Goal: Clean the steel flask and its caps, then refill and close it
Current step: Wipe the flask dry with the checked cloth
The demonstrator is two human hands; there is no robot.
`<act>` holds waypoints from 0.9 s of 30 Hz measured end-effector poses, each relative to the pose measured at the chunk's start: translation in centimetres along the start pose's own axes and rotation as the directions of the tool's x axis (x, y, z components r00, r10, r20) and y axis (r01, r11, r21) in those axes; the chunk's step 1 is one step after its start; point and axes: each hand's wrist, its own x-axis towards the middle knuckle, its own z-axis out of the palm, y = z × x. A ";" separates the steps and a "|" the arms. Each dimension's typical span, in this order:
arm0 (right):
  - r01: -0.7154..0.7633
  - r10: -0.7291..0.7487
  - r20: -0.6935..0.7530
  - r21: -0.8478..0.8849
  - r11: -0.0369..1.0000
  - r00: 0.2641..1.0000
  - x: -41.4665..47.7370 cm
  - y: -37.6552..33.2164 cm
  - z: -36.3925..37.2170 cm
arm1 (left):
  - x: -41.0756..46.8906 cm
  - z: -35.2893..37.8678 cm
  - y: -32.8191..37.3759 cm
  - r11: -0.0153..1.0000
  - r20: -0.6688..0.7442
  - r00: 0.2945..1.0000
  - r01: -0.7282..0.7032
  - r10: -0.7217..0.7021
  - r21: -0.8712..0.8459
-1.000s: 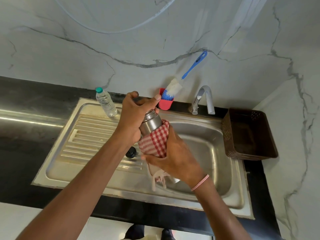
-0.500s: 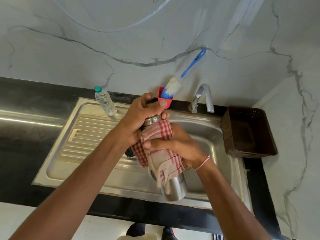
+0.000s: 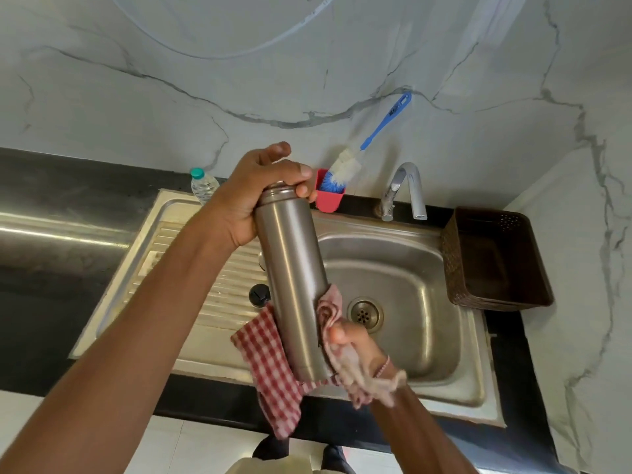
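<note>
The steel flask (image 3: 294, 275) is held nearly upright above the sink's drainboard, its mouth at the top and uncapped. My left hand (image 3: 253, 196) grips its neck from the left, fingers curled over the rim. My right hand (image 3: 355, 347) wraps a red-and-white checked cloth (image 3: 270, 367) around the flask's bottom end; the cloth hangs down below it. A small black cap (image 3: 259, 294) lies on the drainboard just left of the flask. A second cap is not visible.
The steel sink (image 3: 403, 295) with its drain lies to the right, the tap (image 3: 407, 189) behind it. A red holder (image 3: 326, 203) with a blue bottle brush (image 3: 345, 165) stands at the back. A small plastic water bottle (image 3: 202, 184) stands back left, a brown basket (image 3: 496, 258) at the right.
My right hand slid the cloth from the flask's neck down to its base, baring the body. The flask rose and straightened. My left hand kept its grip at the top.
</note>
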 end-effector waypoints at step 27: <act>0.207 -0.260 -0.064 -0.437 0.875 0.964 2.9 -11.9 4.7 | 1.3 0.7 -2.1 0.993 -0.085 0.994 0.078 -0.070 0.090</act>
